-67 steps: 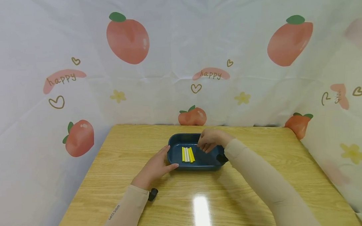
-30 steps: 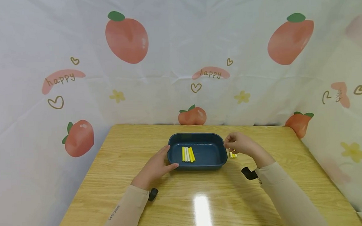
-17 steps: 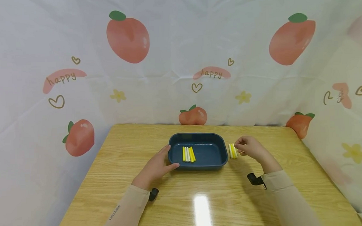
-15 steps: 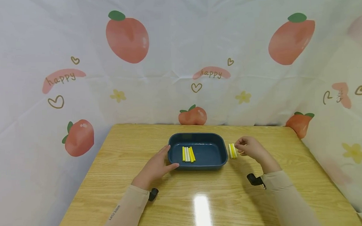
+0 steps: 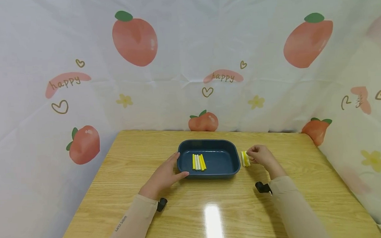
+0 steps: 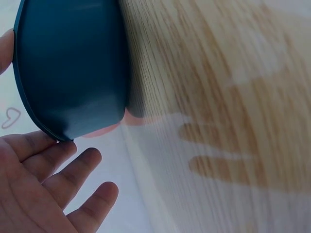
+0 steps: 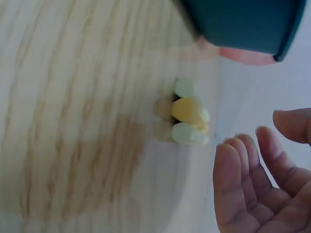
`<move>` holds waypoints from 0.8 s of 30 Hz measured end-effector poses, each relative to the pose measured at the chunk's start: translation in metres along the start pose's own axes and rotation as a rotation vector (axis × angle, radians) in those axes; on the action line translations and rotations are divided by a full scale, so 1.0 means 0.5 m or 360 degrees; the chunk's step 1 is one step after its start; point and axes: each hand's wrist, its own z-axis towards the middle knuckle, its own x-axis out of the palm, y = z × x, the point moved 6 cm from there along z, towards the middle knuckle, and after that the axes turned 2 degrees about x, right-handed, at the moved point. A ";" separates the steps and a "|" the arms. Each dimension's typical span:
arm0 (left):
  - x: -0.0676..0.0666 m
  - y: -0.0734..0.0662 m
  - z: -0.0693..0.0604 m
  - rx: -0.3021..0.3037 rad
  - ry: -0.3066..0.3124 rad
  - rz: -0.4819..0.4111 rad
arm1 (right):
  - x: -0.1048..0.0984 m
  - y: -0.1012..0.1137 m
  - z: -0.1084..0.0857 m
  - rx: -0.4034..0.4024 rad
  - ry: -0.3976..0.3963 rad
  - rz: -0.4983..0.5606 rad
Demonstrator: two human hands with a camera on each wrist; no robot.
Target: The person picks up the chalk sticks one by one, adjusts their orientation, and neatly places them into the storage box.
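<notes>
In the head view a dark blue oblong tray point(image 5: 221, 163) stands on the table. Several yellow and white chalk sticks point(image 5: 199, 162) lie side by side in its left half. My left hand point(image 5: 161, 176) touches the tray's left end, thumb at the front corner and fingertips on the end wall. Two of its fingers stand free of the tray in the left wrist view. Just right of the tray is a small stack of white and yellow chalk sticks point(image 7: 184, 110). My right hand point(image 5: 263, 157) is beside this stack, its fingers bent loosely and a gap between thumb and fingers.
The wooden table point(image 5: 141, 148) extends on both sides of the tray and in front of it. A white printed cloth point(image 5: 175, 46) hangs behind the table and along its sides. Black wrist cameras point(image 5: 262, 187) jut out below the sleeves.
My right hand has gone from above the tray to the chalk stack on its right, with a small shift of the wrist lately. My left hand, the tray and its chalk row look unchanged.
</notes>
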 end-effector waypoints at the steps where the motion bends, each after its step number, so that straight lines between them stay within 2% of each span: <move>1: 0.000 0.001 0.000 -0.0006 0.0006 0.0002 | 0.001 -0.003 0.004 0.0017 -0.0006 0.0001; 8: 0.000 -0.001 0.000 -0.0012 0.0004 0.0002 | -0.003 -0.019 0.019 0.0139 -0.0061 0.0045; 16: 0.000 -0.003 0.000 -0.0006 -0.0005 0.0015 | -0.002 -0.037 0.031 0.0266 -0.0041 0.0117; 24: 0.001 -0.004 0.001 -0.0006 -0.0009 0.0016 | 0.004 -0.043 0.047 0.0269 -0.0038 -0.0022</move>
